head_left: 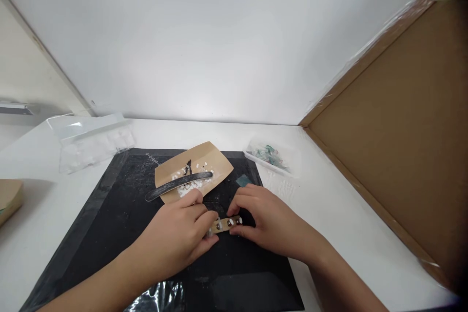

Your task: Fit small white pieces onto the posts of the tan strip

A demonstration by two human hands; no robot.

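Note:
Both hands meet over a small tan strip (227,224) with several tiny white and dark pieces stuck on it, lying on a black mat (120,204). My left hand (179,241) pinches the strip's left end. My right hand (265,222) holds its right end, fingers curled over it. Just behind the hands lies a tan paper sheet (204,163) strewn with small white pieces, and a long dark nail file (171,185) rests across it.
A clear plastic compartment box (91,141) stands at the back left. A small clear tray (272,156) of green and white bits sits at the back right. A large brown cardboard panel (402,146) leans along the right side. A tan object (9,197) lies at the left edge.

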